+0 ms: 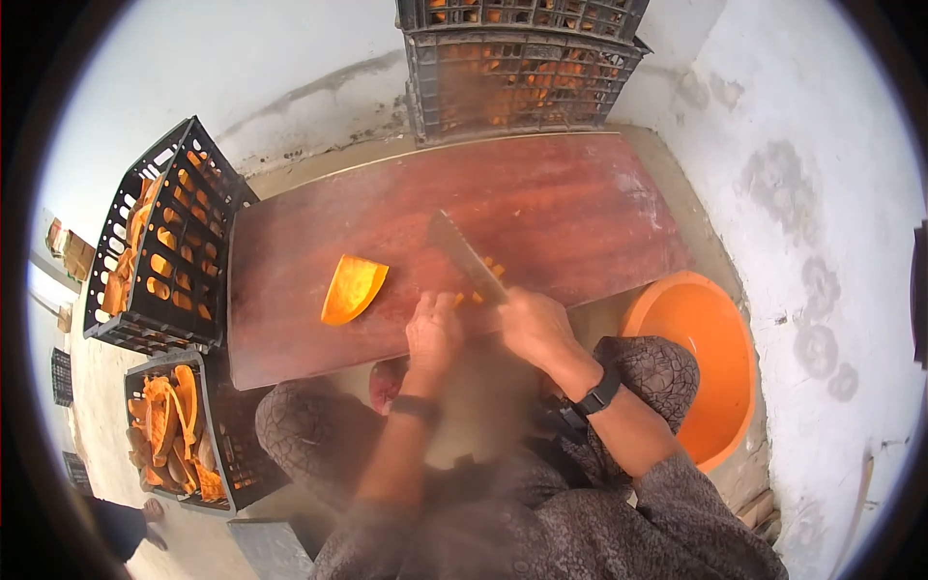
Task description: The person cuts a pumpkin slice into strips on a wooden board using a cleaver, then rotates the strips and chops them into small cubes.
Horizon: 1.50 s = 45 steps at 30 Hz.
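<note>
My right hand (537, 327) is closed around the handle of a kitchen knife (466, 253), whose broad blade points up and left over the red board (580, 203). Curled at the board's near edge, my left hand (434, 332) has its fingertips on a small orange piece of pumpkin (458, 301), mostly hidden by the fingers. Several small cut pumpkin bits (495, 268) lie beside and partly behind the blade. To the left of my hands, a larger pumpkin wedge (354, 289) rests on the board, its yellow-orange flesh showing.
Black crates with pumpkin pieces stand at the left, one upper (169, 242) and one lower (179, 430). More filled crates (527, 82) are stacked behind the board. An orange basin (720, 387) sits by my right knee, near the white wall (822, 193). Another person's foot (153, 522) shows lower left.
</note>
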Available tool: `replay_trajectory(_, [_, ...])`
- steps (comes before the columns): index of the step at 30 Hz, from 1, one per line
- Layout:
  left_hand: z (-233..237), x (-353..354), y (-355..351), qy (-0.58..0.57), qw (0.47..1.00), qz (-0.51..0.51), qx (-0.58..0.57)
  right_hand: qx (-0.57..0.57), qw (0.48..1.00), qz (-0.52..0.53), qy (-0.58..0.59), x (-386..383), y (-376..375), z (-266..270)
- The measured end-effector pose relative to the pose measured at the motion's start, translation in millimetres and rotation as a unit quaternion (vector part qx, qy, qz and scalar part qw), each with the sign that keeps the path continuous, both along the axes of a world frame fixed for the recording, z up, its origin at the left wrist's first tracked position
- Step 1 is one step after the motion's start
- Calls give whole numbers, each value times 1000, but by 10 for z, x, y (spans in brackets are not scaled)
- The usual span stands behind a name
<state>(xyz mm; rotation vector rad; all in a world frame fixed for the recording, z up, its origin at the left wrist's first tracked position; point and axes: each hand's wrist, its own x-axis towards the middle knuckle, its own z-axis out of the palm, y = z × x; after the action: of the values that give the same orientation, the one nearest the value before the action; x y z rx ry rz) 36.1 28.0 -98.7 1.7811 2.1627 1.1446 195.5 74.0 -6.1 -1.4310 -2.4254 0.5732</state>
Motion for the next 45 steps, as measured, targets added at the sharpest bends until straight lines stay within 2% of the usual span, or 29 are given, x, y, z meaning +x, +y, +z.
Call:
replay_trajectory(7, [14,9,36,-12,1000,2,17,-12,999,39,11,113,-160,121])
replay_trajectory(18, [-80,11,83,8,999,-4,35,-30,996,63,-59,53,-238,50])
replay_trajectory(25, [-161,-12,76,29,999,1,41,-65,994,42,-78,-174,-175,-62])
replay_trajectory(32, [1,-52,-13,8,998,-30,50,-33,999,15,-13,-95,29,-272])
replay_trajectory(40, [45,4,11,-34,998,-21,41,-6,1000,4,-16,53,-97,101])
replay_trajectory(45, [-20,-5,30,-39,998,-22,34,19,997,69,-28,135,-190,77])
